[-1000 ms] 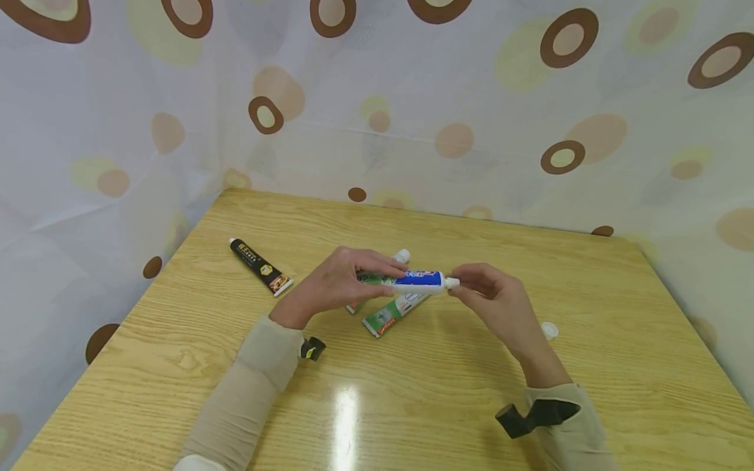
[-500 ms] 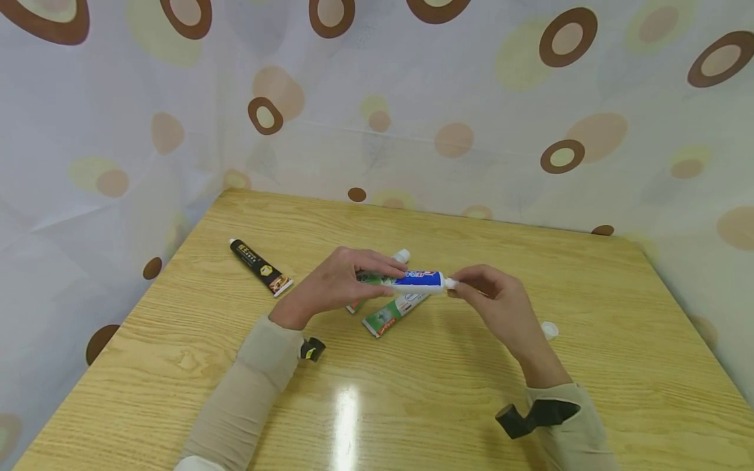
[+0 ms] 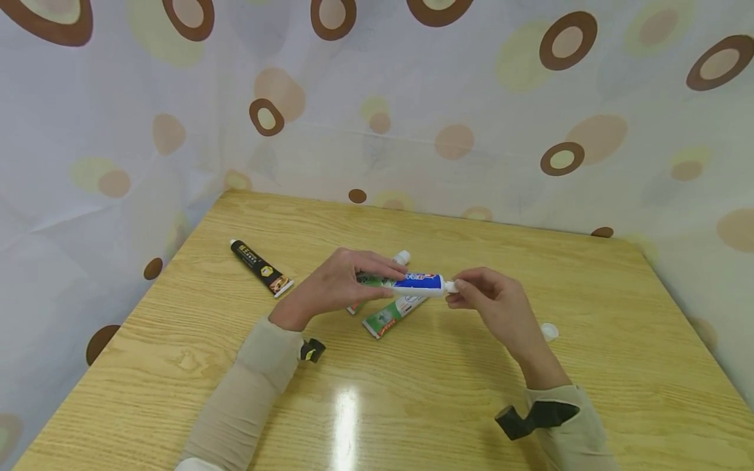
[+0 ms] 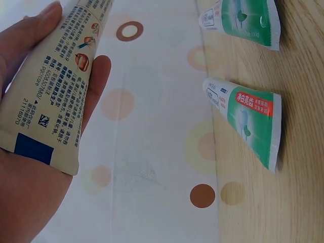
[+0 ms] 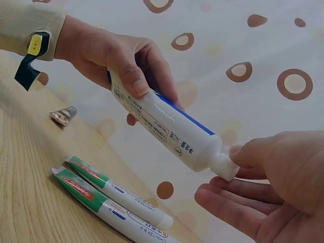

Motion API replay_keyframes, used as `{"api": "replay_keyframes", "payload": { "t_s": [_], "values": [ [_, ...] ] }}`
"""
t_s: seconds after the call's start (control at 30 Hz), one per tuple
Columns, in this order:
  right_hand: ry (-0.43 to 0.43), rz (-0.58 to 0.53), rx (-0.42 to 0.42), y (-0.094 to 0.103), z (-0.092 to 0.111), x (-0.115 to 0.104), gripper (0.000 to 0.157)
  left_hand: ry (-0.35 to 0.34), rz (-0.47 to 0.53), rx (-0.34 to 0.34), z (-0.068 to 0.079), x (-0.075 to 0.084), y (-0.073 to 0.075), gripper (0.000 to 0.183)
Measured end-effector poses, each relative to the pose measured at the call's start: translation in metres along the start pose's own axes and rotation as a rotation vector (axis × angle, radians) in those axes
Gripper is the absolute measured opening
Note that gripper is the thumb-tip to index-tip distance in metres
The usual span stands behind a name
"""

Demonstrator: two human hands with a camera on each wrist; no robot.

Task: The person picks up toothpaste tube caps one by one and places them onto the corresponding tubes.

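Note:
My left hand (image 3: pixel 338 281) holds a blue-and-white toothpaste tube (image 3: pixel 419 282) level above the table, thumb below and fingers on top. In the left wrist view, printed text covers the back of the toothpaste tube (image 4: pixel 55 86). The thumb and fingers of my right hand (image 3: pixel 491 301) pinch the small white cap (image 5: pixel 224 167) at its end. Beneath the held tube, two green-and-white toothpaste tubes (image 3: pixel 389 318) (image 5: pixel 119 182) lie side by side on the table, partly hidden by it in the head view.
A black toothpaste tube (image 3: pixel 259 267) lies on the wooden table (image 3: pixel 283 392) at the left. To the right, beside my right wrist, sits a loose round white cap (image 3: pixel 550 331). A patterned cloth (image 3: pixel 377 98) hangs behind the table and along its sides.
My right thumb and fingers have shifted and closed in around the cap, covering more of it. The left hand and the tube stay in nearly the same place.

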State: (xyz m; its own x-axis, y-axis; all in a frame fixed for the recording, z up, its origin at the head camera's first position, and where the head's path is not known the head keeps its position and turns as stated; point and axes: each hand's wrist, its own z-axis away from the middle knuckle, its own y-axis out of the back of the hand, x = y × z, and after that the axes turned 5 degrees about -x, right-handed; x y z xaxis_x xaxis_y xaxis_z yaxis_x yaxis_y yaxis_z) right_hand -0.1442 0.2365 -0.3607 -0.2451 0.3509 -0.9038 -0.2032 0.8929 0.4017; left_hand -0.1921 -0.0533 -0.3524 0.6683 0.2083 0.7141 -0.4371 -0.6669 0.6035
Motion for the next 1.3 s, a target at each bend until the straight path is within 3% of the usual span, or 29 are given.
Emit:
{"api": "replay_keyframes", "payload": {
  "t_s": [0.17, 0.43, 1.07, 1.3],
  "values": [
    [0.014, 0.068, -0.015, -0.0006, 0.0005, -0.0026, 0.028, -0.005, -0.002, -0.003, 0.0000, -0.0005, 0.0000, 0.028],
    [0.041, 0.053, 0.015, -0.0020, 0.0011, -0.0041, 0.022, 0.001, 0.010, -0.003, 0.0003, -0.0004, -0.0002, 0.027],
    [-0.049, 0.026, 0.046, -0.0031, 0.0008, -0.0031, 0.028, 0.010, 0.025, 0.000, -0.0005, 0.0005, -0.0010, 0.027],
    [0.007, 0.026, 0.033, -0.0038, 0.0025, -0.0042, 0.025, -0.008, 0.013, 0.005, -0.0010, -0.0008, -0.0022, 0.026]
  ]
}}
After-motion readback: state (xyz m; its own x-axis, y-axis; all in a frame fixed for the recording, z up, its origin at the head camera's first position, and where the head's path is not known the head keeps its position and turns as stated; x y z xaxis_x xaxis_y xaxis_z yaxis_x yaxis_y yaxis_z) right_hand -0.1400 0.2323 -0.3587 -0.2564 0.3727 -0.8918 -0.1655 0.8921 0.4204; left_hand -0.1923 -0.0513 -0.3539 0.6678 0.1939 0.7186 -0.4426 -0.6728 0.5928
